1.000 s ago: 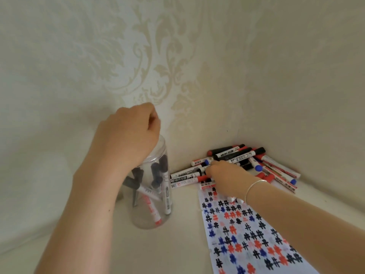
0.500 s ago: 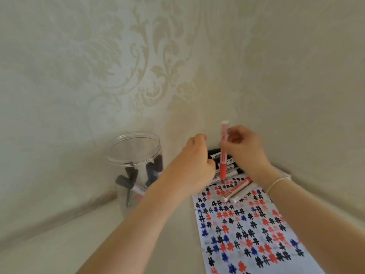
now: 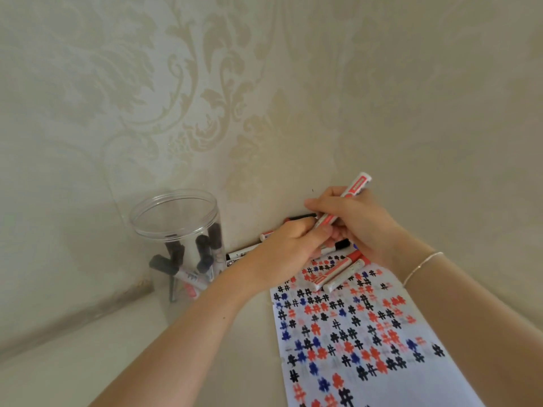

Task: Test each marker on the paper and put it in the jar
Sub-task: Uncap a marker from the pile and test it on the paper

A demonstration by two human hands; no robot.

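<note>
Standing at far left, clear plastic jar (image 3: 176, 230) holds several tested markers; left hand (image 3: 289, 249) has left its rim and now curls round the lower end of the red marker (image 3: 343, 201), probably pulling the cap, though fingers hide it. Right hand (image 3: 357, 223) grips the barrel, lifted from the pile. Hash-marked paper (image 3: 367, 348) lies below; testing comes next.

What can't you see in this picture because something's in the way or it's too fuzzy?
- Head view: red marker, its cap end is hidden by both hands, left hand and right hand.
- Marker pile is partly covered by the hands.
- Marker labels are too small to read.
- Paper is cut off by the bottom edge.
</note>
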